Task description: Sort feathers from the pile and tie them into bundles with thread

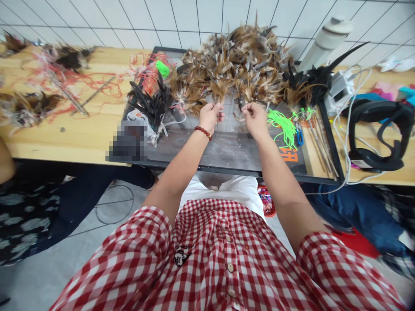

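A big heap of brown and grey feathers [240,60] fills the back of a dark tray [223,149]. My left hand [210,117], with a beaded bracelet on its wrist, is closed around the base of some brown feathers [221,91] that point up toward the heap. To its right, the fingertips of my right hand [256,120] are pinched together on a small feather [239,115], partly hidden by the fingers. The two hands are apart, both low over the tray. Bright green cords [283,125] lie just right of my right hand.
Black feathers [152,101] lie at the tray's left, and thin sticks [320,144] at its right. A white bottle [327,41], a white power adapter [339,88] with cables and a black headset [379,136] stand right. Red strings [100,86] spread left. People sit on both sides.
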`<state>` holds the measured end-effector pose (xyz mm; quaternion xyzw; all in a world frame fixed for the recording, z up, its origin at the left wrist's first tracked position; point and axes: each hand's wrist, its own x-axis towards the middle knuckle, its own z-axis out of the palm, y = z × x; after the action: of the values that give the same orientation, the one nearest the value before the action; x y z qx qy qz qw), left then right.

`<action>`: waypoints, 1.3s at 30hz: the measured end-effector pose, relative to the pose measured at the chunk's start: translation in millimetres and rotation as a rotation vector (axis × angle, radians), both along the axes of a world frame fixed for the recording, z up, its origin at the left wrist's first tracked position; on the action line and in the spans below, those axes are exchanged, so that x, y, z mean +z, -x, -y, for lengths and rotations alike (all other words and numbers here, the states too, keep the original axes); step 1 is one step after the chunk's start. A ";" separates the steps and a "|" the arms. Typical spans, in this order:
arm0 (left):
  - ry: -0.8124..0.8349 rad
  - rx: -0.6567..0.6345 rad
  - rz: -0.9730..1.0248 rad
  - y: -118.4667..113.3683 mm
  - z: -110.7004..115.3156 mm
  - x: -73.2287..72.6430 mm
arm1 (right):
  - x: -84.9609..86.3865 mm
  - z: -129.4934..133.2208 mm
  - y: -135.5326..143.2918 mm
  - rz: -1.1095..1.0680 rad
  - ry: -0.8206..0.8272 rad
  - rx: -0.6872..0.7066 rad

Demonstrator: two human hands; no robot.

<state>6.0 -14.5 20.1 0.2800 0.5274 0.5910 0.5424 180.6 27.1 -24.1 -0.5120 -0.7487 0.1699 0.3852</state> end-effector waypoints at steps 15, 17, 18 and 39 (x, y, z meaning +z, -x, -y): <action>0.047 -0.088 0.091 -3.9 4.2 -2.7 | 16.9 12.1 17.3 -0.625 0.509 0.135; 0.065 -0.145 0.112 -6.0 5.3 -3.8 | 18.9 16.7 23.0 -0.737 0.577 0.196; 0.076 -0.173 0.118 -6.6 5.8 -4.1 | 19.6 18.6 25.4 -0.752 0.565 0.205; 0.114 -0.273 0.097 -10.5 13.2 5.1 | 13.8 15.4 31.8 -0.360 0.189 0.101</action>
<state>16.5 -27.6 25.2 0.2889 0.4902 0.4935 0.6578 148.8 11.7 -10.2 -0.4688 -0.6734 0.3472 0.4541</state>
